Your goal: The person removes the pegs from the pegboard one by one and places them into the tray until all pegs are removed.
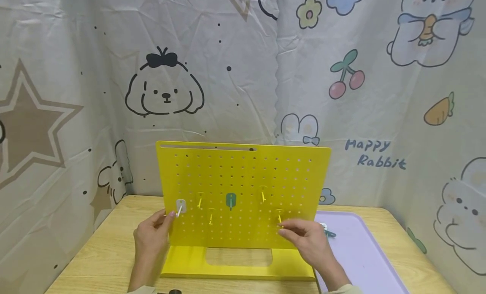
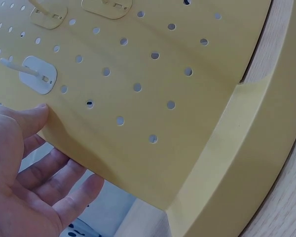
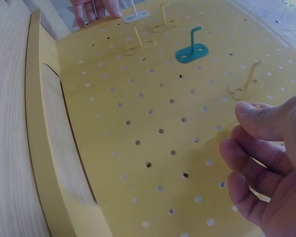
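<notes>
A yellow pegboard (image 1: 243, 167) stands upright on its base. At its left edge my left hand (image 1: 153, 235) grips the board; in the left wrist view the thumb (image 2: 34, 118) lies on the front face and the other fingers are at the edge and behind it. Just above that thumb is a white hook (image 2: 38, 75). On the right side, my right hand (image 1: 311, 241) pinches a yellow hook (image 1: 279, 214) between thumb and forefinger; the right wrist view mostly hides this hook behind the fingers. A green hook (image 1: 230, 200) and several other yellow hooks (image 1: 263, 195) sit on the board.
A lilac tray (image 1: 360, 260) lies to the right, partly behind the board, with a green hook (image 1: 329, 233) and a white piece on it. The wooden table (image 1: 102, 243) extends left. A patterned curtain (image 1: 243, 95) hangs behind. A small dark object (image 1: 175, 291) shows at the front edge.
</notes>
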Motion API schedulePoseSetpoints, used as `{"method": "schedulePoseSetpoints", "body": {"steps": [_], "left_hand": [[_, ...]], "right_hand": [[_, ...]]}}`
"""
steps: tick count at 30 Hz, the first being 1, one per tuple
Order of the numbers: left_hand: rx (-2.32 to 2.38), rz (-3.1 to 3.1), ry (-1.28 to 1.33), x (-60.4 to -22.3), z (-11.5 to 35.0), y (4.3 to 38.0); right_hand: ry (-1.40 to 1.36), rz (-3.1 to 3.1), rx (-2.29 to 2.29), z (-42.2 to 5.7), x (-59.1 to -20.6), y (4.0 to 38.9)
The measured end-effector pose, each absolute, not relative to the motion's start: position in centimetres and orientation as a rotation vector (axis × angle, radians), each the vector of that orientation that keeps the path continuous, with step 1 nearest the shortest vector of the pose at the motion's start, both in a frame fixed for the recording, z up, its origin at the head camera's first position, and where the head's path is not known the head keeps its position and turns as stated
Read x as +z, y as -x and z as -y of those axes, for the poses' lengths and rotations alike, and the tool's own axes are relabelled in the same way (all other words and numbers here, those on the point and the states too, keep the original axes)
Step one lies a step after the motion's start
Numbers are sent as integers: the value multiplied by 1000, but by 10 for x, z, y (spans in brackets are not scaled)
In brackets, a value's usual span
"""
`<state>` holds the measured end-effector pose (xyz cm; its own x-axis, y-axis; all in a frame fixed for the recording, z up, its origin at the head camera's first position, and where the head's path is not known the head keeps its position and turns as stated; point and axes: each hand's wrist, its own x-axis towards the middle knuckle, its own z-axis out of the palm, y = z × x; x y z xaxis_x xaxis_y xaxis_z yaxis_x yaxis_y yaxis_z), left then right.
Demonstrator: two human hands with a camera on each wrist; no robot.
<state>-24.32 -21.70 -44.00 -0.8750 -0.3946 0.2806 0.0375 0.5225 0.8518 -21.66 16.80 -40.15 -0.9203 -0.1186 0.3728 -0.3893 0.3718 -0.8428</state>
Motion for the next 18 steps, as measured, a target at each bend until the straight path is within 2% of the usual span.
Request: {"method": "schedulePoseSetpoints", "body": {"steps": [18], "left_hand": [[-1384,2335,-335,-439,216,242]], "right_hand": [[-361,2291,1341,-232,-398,194]]}}
